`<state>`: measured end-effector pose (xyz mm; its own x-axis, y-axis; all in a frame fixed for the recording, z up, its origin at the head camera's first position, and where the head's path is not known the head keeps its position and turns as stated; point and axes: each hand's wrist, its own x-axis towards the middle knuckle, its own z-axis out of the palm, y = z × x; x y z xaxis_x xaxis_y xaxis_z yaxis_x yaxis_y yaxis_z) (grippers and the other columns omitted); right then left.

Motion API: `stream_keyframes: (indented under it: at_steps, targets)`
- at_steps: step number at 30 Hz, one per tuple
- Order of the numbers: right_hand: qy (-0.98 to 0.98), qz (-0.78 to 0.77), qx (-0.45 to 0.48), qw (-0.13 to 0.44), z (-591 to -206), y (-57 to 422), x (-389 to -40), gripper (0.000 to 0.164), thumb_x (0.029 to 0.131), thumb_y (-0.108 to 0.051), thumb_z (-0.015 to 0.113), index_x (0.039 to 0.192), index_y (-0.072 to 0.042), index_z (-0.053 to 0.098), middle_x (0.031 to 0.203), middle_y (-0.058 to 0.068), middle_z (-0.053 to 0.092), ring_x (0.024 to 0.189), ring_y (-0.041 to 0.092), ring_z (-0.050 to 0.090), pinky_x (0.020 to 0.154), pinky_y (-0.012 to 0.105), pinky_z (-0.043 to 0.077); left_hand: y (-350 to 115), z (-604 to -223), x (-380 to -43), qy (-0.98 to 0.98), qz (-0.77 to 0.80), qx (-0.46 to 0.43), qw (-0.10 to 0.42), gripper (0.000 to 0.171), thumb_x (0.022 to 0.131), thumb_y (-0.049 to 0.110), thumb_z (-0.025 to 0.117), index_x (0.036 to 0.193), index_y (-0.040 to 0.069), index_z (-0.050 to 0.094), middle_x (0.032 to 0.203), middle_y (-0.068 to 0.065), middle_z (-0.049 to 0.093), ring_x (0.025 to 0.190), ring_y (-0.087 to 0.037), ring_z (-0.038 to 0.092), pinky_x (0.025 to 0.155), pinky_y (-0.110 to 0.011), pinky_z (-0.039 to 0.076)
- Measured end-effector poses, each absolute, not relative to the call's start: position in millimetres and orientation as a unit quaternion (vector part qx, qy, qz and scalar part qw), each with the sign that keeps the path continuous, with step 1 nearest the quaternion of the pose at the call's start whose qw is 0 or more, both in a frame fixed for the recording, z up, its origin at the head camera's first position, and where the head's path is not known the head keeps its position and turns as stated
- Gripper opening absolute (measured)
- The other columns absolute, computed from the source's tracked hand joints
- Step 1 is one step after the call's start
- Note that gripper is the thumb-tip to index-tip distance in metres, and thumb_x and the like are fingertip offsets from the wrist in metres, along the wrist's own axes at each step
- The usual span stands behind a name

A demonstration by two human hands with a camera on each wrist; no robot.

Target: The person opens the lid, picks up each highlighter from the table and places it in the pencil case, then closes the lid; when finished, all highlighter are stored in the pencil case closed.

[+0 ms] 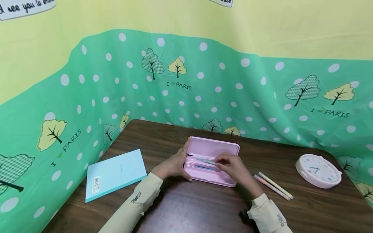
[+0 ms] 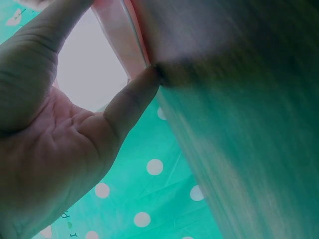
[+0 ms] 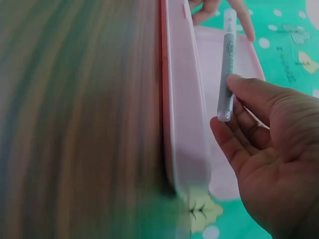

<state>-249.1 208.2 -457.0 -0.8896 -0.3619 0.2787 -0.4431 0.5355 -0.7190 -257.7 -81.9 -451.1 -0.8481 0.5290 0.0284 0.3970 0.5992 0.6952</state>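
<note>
A pink pencil case lies on the table with its lid raised at the back. My left hand holds the case by its left end, with the thumb at the front corner and the fingers up by the lid. From the left wrist view, the hand spans the end of the case. Between thumb and fingers, my right hand pinches a slim capped pen with a greyish barrel, above the open case. Pens lie in the left part of the case.
Two pens lie on the dark wooden table right of the case. Farther right is a round pink clock. A light blue notebook lies at the left. Behind the table hangs a green and yellow printed curtain.
</note>
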Motion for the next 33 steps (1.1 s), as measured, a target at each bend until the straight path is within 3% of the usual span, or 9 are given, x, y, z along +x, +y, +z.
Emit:
stream_keyframes:
  at_steps: [10,17,29,33]
  targets:
    - [-0.874,0.411,0.253,0.049,-464,188,-261,0.009,0.095,0.005,0.080,0.100,-0.003,0.082,0.096,0.004,0.074,0.086,0.012,0.062,0.077,0.028,0.057,-87,-472,-272,0.883,0.362,0.291,0.068,0.164,0.071,0.039,0.105,0.169,0.031,-0.026,0.164,-0.029,0.031,0.137,-0.042,0.052,0.112,-0.054,0.048]
    - [-0.890,0.372,0.256,0.066,-465,187,-261,0.009,0.094,0.004,0.081,0.098,-0.004,0.082,0.095,0.002,0.073,0.087,0.015,0.063,0.078,0.031,0.057,-82,-453,-259,0.888,0.367,0.263,0.094,0.161,0.072,0.023,0.105,0.170,0.023,-0.023,0.167,-0.029,0.028,0.141,-0.044,0.048,0.117,-0.057,0.043]
    - [-0.909,0.331,0.242,0.079,-463,177,-258,0.012,0.093,0.002,0.083,0.105,-0.002,0.084,0.098,0.004,0.074,0.090,0.017,0.066,0.083,0.038,0.058,-81,-450,-256,0.894,0.359,0.253,0.094,0.159,0.072,0.024,0.105,0.171,0.020,-0.019,0.165,-0.029,0.030,0.138,-0.044,0.051,0.116,-0.057,0.044]
    - [-0.902,0.355,0.228,0.092,-459,179,-254,0.017,0.093,0.002,0.083,0.110,0.000,0.083,0.104,0.008,0.076,0.091,0.020,0.068,0.083,0.038,0.061,-84,-464,-265,0.888,0.362,0.274,0.074,0.163,0.070,0.033,0.106,0.170,0.027,-0.022,0.163,-0.030,0.031,0.135,-0.044,0.052,0.112,-0.056,0.048]
